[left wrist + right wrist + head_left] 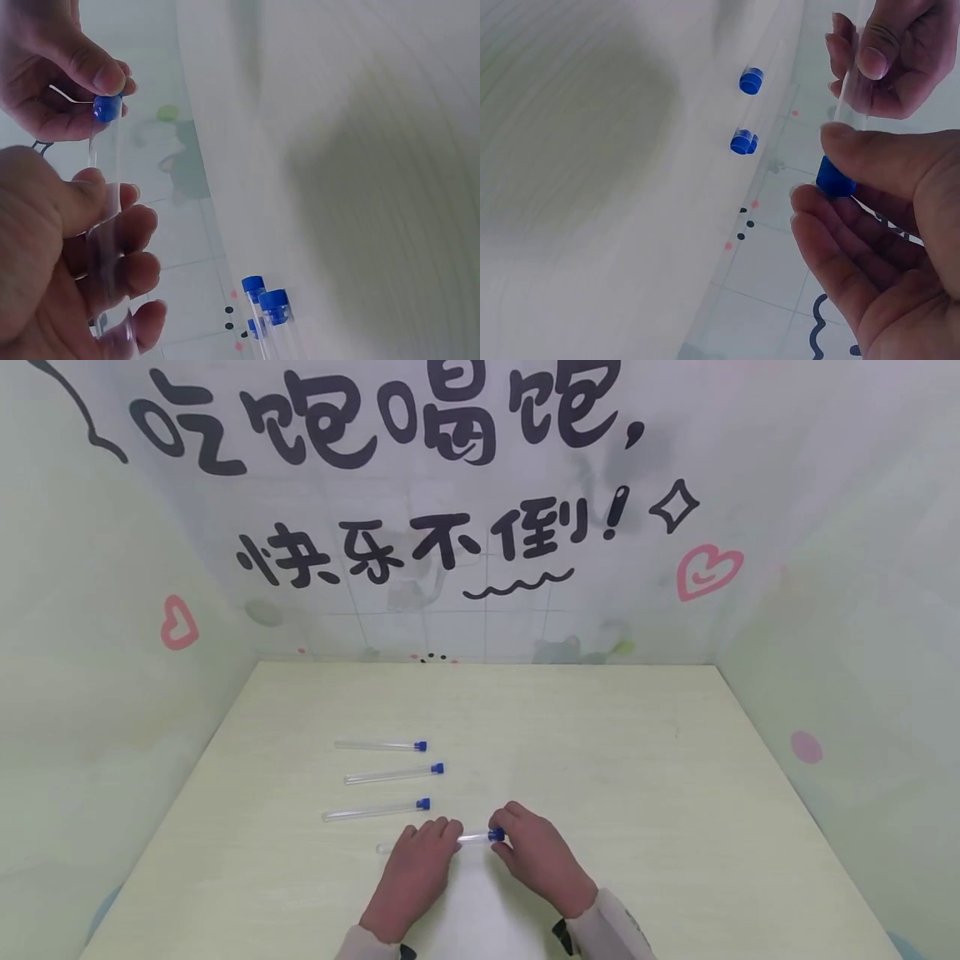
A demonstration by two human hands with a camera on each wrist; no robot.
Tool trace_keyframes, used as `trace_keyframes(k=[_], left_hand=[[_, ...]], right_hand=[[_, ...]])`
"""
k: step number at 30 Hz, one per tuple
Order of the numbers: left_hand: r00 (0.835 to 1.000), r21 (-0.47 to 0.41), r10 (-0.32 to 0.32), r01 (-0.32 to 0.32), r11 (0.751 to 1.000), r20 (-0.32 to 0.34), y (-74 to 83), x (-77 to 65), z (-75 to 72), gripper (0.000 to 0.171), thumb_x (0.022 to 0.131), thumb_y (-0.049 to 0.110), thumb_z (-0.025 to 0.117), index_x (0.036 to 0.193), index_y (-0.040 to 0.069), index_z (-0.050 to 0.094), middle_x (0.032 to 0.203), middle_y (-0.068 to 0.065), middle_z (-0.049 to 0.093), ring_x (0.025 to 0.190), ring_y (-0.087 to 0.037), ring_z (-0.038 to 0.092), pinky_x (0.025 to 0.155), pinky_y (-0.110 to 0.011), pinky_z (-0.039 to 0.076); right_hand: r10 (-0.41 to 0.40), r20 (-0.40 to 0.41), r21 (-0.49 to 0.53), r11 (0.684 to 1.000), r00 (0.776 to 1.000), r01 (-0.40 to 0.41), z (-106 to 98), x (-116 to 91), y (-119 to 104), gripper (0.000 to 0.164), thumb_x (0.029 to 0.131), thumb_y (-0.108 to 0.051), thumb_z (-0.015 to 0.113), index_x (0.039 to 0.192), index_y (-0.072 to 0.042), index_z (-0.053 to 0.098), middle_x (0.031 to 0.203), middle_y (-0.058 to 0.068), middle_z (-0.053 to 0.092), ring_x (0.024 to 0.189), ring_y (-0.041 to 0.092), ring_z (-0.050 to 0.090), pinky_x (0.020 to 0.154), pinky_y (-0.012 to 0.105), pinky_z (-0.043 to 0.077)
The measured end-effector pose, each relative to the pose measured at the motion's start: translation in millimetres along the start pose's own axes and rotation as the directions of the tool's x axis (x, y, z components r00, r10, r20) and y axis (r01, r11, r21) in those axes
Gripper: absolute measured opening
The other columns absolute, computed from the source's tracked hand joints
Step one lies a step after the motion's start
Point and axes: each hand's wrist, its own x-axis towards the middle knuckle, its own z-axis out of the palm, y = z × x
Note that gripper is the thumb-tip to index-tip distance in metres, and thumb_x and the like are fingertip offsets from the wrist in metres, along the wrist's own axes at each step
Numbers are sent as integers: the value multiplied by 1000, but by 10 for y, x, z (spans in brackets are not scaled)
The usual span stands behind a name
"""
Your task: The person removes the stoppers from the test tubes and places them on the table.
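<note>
A clear test tube (472,838) with a blue cap (496,835) lies crosswise between the two hands, near the front of the table. My left hand (416,868) grips the tube's body, fingers curled round it in the left wrist view, and hides part of it in the head view. At the capped end, my right hand (543,860) holds the blue cap (834,178) between thumb and fingers. The cap sits on the tube's mouth. Beyond the left hand lie three more capped test tubes, the nearest tube (375,811) close to its fingertips.
The middle tube (393,775) and the far tube (378,745) lie roughly parallel, caps to the right. A pale wooden table (637,760) carries everything. Printed walls stand at the back (487,627) and on both sides.
</note>
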Motion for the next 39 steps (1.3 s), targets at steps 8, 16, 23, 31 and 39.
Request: trace_keyframes(k=[8, 16, 23, 31, 39], left_hand=[[999, -28, 6, -5, 1000, 40, 44, 18, -5, 13, 90, 17, 61, 85, 12, 51, 68, 4, 49, 56, -10, 43, 50, -21, 25], [998, -65, 4, 0, 998, 66, 48, 26, -14, 19, 91, 20, 59, 78, 12, 47, 57, 4, 41, 44, -9, 34, 38, -24, 25], [989, -162, -17, 40, 986, 145, 32, 66, -91, 16, 90, 14, 57, 75, 15, 52, 52, 6, 40, 43, -7, 29, 39, -23, 25], [961, -418, -45, 161, 894, 274, -7, 106, -170, 23, 98, 16, 47, 81, 13, 63, 63, 4, 58, 51, -5, 40, 48, -22, 34], [948, -556, -8, 193, 808, 318, -29, 118, -173, 27, 99, 15, 44, 81, 10, 63, 71, -2, 61, 55, -6, 42, 52, -24, 36]], right_hand=[[-37, -7, -19, 999, 999, 37, -59, -17, 10, 16, 75, -4, 77, 82, -8, 63, 75, -1, 62, 63, 4, 52, 58, 17, 45], [-78, -32, -49, 996, 996, 77, -48, -41, 37, 15, 73, -5, 79, 78, -9, 65, 74, -2, 64, 63, 4, 57, 58, 15, 46], [-166, -162, -89, 984, 973, 154, -23, -71, 62, 19, 69, -4, 82, 77, -10, 65, 74, -4, 65, 61, 2, 57, 56, 12, 45], [-276, -290, -145, 959, 916, 243, 34, -85, 102, 15, 72, -4, 79, 77, -8, 66, 77, -3, 67, 65, 3, 61, 58, 11, 48], [-350, -385, -175, 936, 854, 305, 79, -87, 143, 15, 68, 1, 80, 75, -6, 68, 75, 0, 67, 63, 5, 63, 58, 11, 50]])
